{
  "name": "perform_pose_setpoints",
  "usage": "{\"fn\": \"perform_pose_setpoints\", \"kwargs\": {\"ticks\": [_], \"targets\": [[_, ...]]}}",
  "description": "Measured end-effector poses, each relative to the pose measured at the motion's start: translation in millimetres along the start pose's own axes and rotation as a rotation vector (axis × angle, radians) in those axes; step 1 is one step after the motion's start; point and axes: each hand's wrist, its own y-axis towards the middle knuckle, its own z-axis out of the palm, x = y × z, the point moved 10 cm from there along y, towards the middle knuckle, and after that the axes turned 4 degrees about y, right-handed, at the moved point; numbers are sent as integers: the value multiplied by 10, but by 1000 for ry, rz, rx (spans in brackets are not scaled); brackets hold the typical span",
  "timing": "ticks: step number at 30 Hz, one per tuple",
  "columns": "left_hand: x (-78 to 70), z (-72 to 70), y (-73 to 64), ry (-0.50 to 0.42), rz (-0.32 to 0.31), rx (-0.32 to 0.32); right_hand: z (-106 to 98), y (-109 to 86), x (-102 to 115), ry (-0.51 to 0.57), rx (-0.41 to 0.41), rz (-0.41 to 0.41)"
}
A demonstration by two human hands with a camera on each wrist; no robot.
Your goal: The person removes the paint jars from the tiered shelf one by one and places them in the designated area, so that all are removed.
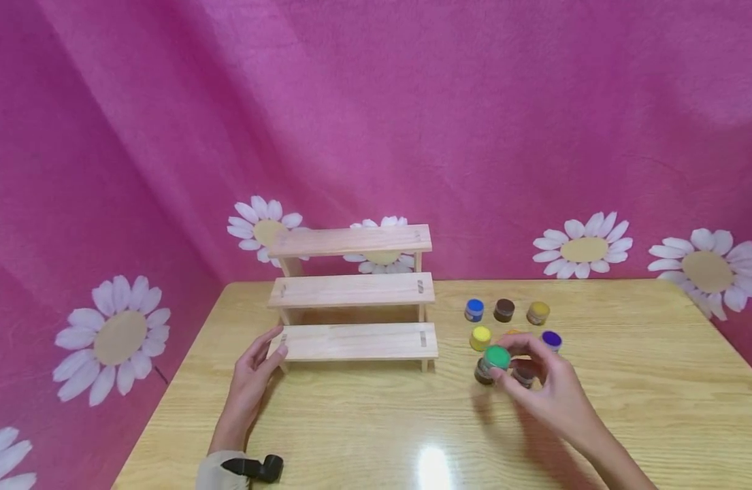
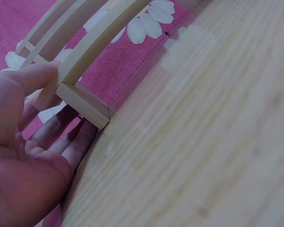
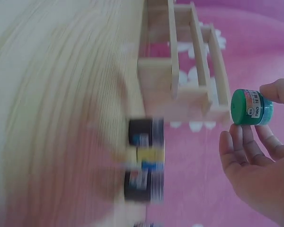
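Observation:
A three-tier wooden display stand (image 1: pixel 351 291) stands on the table. My left hand (image 1: pixel 248 384) holds the left end of its lowest step, thumb on top; in the left wrist view the fingers (image 2: pixel 80 144) reach behind the end leg. Thumb and fingertips of my right hand (image 1: pixel 556 391) pinch a small green paint jar (image 3: pixel 252 108), raised above the table. Below and around it stand more paint jars: a black jar (image 1: pixel 483 372), a brownish jar (image 1: pixel 524 374) partly behind my fingers, a yellow jar (image 1: pixel 480 337), a purple jar (image 1: pixel 551 340) and a mostly hidden orange one.
Farther back are a blue jar (image 1: pixel 474 310), a dark brown jar (image 1: pixel 504 310) and an ochre jar (image 1: pixel 537 313). The wood-grain table (image 1: pixel 351 429) ends at a pink cloth (image 1: pixel 473 136) with white daisies, which hangs behind and at the left.

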Motion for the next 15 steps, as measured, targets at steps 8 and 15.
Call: {"fn": "perform_pose_setpoints", "kwargs": {"ticks": [8,15], "targets": [[-9,42,29,1,16,4,-463,-151,-181,-113,-99,57],[-15,-18,-1,9,-5,-4,-643,-156,-351,-147,-102,75]]}}
